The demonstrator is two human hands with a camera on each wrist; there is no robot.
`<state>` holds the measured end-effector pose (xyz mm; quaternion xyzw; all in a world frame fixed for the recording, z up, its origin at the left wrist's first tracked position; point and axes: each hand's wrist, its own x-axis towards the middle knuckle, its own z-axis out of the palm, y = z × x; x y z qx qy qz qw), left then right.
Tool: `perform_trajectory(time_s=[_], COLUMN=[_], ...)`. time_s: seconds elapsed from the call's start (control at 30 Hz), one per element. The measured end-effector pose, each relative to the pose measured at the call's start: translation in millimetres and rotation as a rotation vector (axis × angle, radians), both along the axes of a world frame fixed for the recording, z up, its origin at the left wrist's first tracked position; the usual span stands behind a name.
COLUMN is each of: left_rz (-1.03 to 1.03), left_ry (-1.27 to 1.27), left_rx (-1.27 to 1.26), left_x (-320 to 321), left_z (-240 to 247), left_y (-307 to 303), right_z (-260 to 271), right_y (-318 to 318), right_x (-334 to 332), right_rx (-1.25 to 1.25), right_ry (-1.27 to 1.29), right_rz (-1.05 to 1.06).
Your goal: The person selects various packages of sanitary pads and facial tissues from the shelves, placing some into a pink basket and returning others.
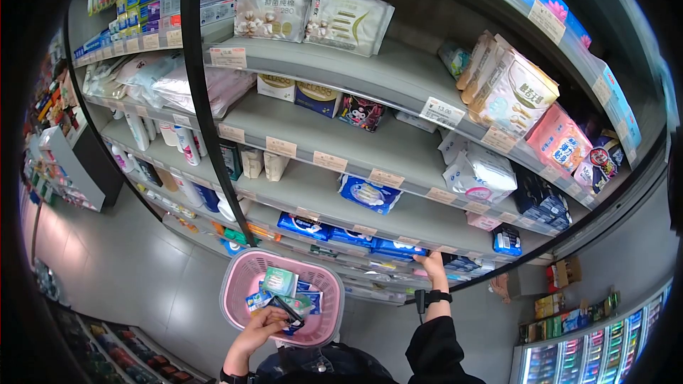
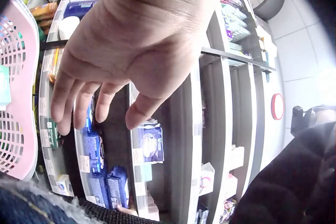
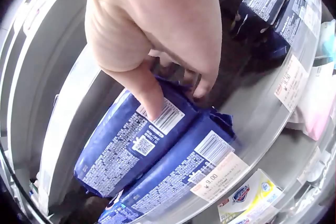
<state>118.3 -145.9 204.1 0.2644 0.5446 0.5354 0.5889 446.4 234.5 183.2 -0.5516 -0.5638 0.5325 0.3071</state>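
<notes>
The right hand (image 1: pixel 432 267) reaches to a lower shelf. Seen from the right wrist, this hand (image 3: pixel 157 24) grips the end of a blue package (image 3: pixel 128 140), thumb over its barcode and fingertips partly hidden behind it. A second blue package (image 3: pixel 184 166) lies alongside, touching it. The left hand (image 1: pixel 261 332) is over the near edge of the pink basket (image 1: pixel 230 291), beside a dark package (image 1: pixel 286 311). In the left wrist view, the left hand (image 2: pixel 136 45) has loosely bent, spread fingers with nothing between them. Inside the basket are a green-and-white pack (image 1: pixel 280 281) and several blue packs.
Curved shelves (image 1: pixel 320 128) with price tags and packaged goods rise in front. A black upright post (image 1: pixel 203 92) stands left of centre. Dark packages (image 3: pixel 265 3) lie farther along the same shelf. Display racks (image 1: pixel 597 341) stand at the lower right; tiled floor shows at left.
</notes>
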Motion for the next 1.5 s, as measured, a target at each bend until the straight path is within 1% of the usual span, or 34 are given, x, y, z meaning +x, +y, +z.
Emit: perform_trajectory(time_s=[0.07, 0.13, 0.33, 0.53, 0.97, 1.07, 1.17, 1.27, 1.33, 1.5], left_rz=[0.003, -0.002, -0.022, -0.014, -0.027, -0.022, -0.022, -0.02, -0.021, -0.001], left_ry=[-0.019, -0.021, -0.037, -0.053, -0.005, -0.008, -0.013, -0.015, -0.019, -0.013], left_rx=[-0.012, -0.022, -0.02, -0.021, -0.032, -0.036, -0.053, -0.036, -0.043, -0.015], left_x=[1, 0, 0, 1, -1, -1, 0, -2, -2, -3], left_z=[1, 1, 0, 5, 6, 7, 12, 4, 5, 1], left_y=[2, 3, 5, 5, 4, 4, 5, 5, 5, 4], right_z=[4, 0, -16, -19, -4, -5, -4, -5, -9, -19], right_y=[-4, -4, 1, 4, -3, -3, -3, -3, -1, 4], right_x=[-2, -1, 7, 9, 3, 3, 3, 3, 4, 9], right_rx=[-0.043, -0.018, 0.032, 0.028, 0.046, 0.093, 0.056, 0.03, 0.088, 0.12], right_ry=[0.015, 0.064, 0.059, 0.047, 0.046, 0.048, 0.041, 0.073, 0.078, 0.063], right_rz=[-0.029, -0.027, 0.02, 0.011, 0.03, 0.04, 0.024, -0.008, 0.021, 0.042])
